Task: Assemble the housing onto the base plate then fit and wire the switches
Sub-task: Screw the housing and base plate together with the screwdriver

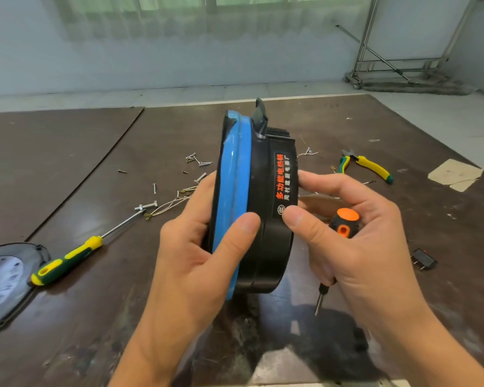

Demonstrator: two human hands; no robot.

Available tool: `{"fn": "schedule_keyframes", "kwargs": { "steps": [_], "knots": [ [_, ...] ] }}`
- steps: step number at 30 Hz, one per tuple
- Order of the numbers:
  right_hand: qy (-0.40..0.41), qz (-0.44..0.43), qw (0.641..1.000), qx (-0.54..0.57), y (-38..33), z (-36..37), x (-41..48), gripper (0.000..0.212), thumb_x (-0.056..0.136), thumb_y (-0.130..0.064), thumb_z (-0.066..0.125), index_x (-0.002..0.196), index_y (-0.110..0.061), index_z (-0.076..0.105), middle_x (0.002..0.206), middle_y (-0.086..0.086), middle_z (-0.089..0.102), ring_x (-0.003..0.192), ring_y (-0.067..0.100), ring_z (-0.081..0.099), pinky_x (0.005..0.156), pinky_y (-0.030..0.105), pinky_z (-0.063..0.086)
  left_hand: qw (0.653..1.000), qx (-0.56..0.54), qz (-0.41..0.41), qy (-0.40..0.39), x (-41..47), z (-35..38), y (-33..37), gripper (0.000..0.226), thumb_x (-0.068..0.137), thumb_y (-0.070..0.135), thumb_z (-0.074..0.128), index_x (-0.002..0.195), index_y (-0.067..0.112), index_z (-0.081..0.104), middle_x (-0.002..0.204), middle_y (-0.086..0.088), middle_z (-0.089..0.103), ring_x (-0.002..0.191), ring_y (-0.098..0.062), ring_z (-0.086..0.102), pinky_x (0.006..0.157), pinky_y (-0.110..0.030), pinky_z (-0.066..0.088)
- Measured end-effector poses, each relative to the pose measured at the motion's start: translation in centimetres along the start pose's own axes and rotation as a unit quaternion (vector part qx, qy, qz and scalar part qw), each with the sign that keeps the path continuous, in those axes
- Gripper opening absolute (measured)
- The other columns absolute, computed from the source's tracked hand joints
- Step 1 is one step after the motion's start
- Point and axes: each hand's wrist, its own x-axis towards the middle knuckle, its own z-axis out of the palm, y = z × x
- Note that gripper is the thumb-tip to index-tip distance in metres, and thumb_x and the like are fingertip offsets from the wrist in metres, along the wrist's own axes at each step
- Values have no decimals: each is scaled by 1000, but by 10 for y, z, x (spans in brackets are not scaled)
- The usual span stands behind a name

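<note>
A round black housing (266,241) with a blue-wrapped rim (235,185) is held on edge above the table, an orange-lettered label facing me. My left hand (196,247) grips its left side, thumb across the blue rim. My right hand (347,227) pinches the housing's right wall between thumb and fingers, and an orange-and-black screwdriver (344,222) is tucked in its palm, tip pointing down. A black switch (424,259) lies on the table to the right. Thin wires (168,205) and loose screws (199,160) are scattered behind the housing.
A yellow-and-green screwdriver (67,261) lies at the left, next to a round metal plate (3,280) at the table's left edge. Yellow-handled pliers (366,164) rest at the far right, near a scrap of cardboard (453,174). A bolt (146,205) lies by the wires.
</note>
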Motion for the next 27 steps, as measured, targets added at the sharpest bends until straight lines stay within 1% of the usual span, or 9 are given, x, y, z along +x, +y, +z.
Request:
{"fn": "schedule_keyframes", "kwargs": {
  "steps": [3,5,8,12,15,18,20,23,27],
  "knots": [
    [-37,20,999,-16,-1,-6,2,29,81,-12,76,110,-14,72,99,7,77,38,2,47,37,19,35,998,53,18,3,1,-2,0,40,91,16,66,130,24,59,115,-6,68,100,-25,68,80,-38,60],
    [-66,51,996,-6,0,-17,7,21,88,-11,70,108,-13,73,100,9,76,34,8,33,37,19,26,995,93,40,19,-1,-4,-1,42,87,11,67,127,20,61,112,-5,68,96,-19,67,79,-28,56],
    [-56,77,995,0,0,-41,22,17,93,-10,61,105,-10,73,99,15,75,33,9,25,38,13,25,980,183,78,23,-1,-5,-1,41,83,6,67,121,22,61,115,2,65,101,-10,63,84,-13,46],
    [24,97,984,-148,13,-83,41,15,94,-12,62,100,-17,75,86,5,76,38,14,34,38,15,30,949,274,128,-95,3,-3,-6,41,83,4,65,120,21,58,134,9,53,125,-6,53,98,-12,38],
    [28,78,895,-438,41,-107,49,12,88,-14,70,91,-23,77,74,-9,73,56,4,52,56,14,42,923,320,85,-196,0,-1,-17,47,88,14,59,134,16,55,143,11,45,134,-1,44,107,-16,36],
    [4,110,787,-607,71,-119,48,15,87,-24,68,100,-27,76,97,-3,74,88,16,65,80,26,50,888,362,43,-279,-7,5,-29,55,90,27,49,145,21,46,151,15,35,139,2,35,112,-21,35],
    [-10,135,760,-636,85,-121,46,23,88,-30,68,110,-28,73,110,0,72,104,25,65,89,38,54,854,402,24,-329,-14,16,-36,58,90,30,47,147,25,40,154,16,27,137,-3,38,109,-27,41],
    [-29,104,737,-667,98,-120,46,29,88,-38,70,115,-28,70,112,0,71,107,26,63,84,40,52,808,448,-8,-382,-22,35,-44,57,88,27,44,144,27,35,153,12,20,130,-20,47,100,-38,48],
    [-47,76,722,-686,106,-116,50,31,89,-40,70,117,-27,68,111,1,70,105,26,64,81,42,54,822,441,-19,-360,-21,42,-52,55,88,30,50,141,29,41,151,13,25,125,-18,51,99,-36,50]
  ]
}}
